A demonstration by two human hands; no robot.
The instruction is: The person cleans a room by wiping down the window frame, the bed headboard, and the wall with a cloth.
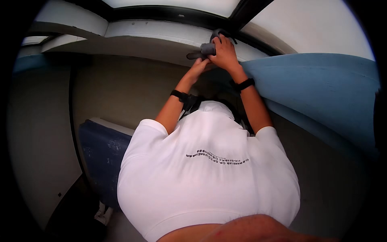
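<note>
My right hand is closed round a grey cylindrical object near the window ledge at the top centre. A dark, looped piece shows just beyond its fingers. Lower and to the left, my left hand has its fingers drawn together against the underside of a dark, rounded bar, beside the grey object. What the left fingers grip is partly hidden. The two hands are close together, and both wrists wear black bands.
A pale ledge runs below the dark-framed windows. On the right stretches a curved blue panel. A dark blue, scuffed board leans at the left, with a whitish object below it.
</note>
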